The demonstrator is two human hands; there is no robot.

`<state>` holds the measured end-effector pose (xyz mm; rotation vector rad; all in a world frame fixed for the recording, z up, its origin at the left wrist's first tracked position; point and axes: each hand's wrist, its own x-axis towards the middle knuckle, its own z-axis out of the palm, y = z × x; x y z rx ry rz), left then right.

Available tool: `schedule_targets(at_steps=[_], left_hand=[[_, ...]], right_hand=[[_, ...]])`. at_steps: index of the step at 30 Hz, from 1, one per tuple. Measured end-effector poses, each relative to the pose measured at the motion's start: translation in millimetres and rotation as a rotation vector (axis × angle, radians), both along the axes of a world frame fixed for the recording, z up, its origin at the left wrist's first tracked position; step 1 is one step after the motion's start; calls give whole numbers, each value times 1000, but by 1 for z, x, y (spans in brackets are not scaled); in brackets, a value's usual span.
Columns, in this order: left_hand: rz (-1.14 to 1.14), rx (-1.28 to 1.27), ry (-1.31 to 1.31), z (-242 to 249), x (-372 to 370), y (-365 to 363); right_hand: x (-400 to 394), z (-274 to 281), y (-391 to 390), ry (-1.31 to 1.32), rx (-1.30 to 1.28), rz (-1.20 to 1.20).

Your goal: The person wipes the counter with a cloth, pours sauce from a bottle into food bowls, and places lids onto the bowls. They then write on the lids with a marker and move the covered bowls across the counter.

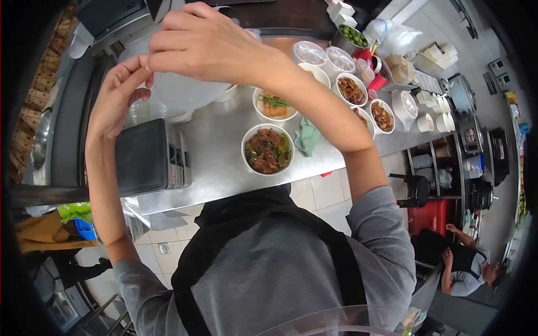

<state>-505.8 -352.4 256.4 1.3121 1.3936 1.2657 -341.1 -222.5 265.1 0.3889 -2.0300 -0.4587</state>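
My left hand [119, 94] and my right hand [204, 47] are raised over the left part of the steel counter [210, 182], their fingertips pinched together and almost touching. What they pinch is too small to make out. Behind and below them lies a large translucent round sheet or lid [188, 92]. A white bowl of meat with green vegetables [268, 149] stands open near the counter's front edge. Beyond it is a bowl with tofu-like blocks and green stalks [274, 105]. A green cloth [306, 137] lies crumpled to the right of the meat bowl.
Stacked dark-lidded boxes [143, 157] stand below my left hand. To the right are a bowl of brown food [351, 89], another food bowl [382, 116], lidded bowls [309, 53] and a pot of green fruits [351, 38]. A co-worker [468, 266] is at the lower right.
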Motion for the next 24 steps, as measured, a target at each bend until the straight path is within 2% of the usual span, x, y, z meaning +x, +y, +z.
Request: schedule_targets(at_steps=[3, 4, 6, 7, 8, 10, 11, 12, 13, 15, 18, 21, 24], left_hand=[[5, -7, 26, -8, 25, -3], [56, -2, -56, -11, 30, -5], [160, 4, -218, -15, 42, -13], [123, -8, -300, -20, 43, -17], [88, -22, -381, -28, 40, -22], [79, -49, -521, -51, 34, -34], [104, -61, -583, -70, 34, -40], [132, -71, -645, -89, 37, -45], [148, -82, -740, -105, 44, -49], [215, -136, -913, -140, 58, -54], [241, -238, -1070, -181, 82, -55], [147, -354, -993, -196, 101, -46], [128, -430, -831, -194, 121, -29]], right_hand=[[53, -1, -1, -64, -81, 5], [73, 0, 3, -82, -104, -12], [120, -2, 19, -136, -329, -95], [150, -1, 31, -190, -443, -177], [182, -1, 35, -189, -719, -275], [246, -29, 63, -32, -1051, -452], [276, -45, 69, 21, -1175, -722], [309, -78, 88, 69, -1211, -858], [337, -116, 101, 170, -1236, -838], [374, -165, 103, 189, -1355, -1017], [402, -218, 113, 188, -1233, -1271], [400, -233, 119, 62, -1050, -1448], [364, -227, 115, 248, -609, -1487]])
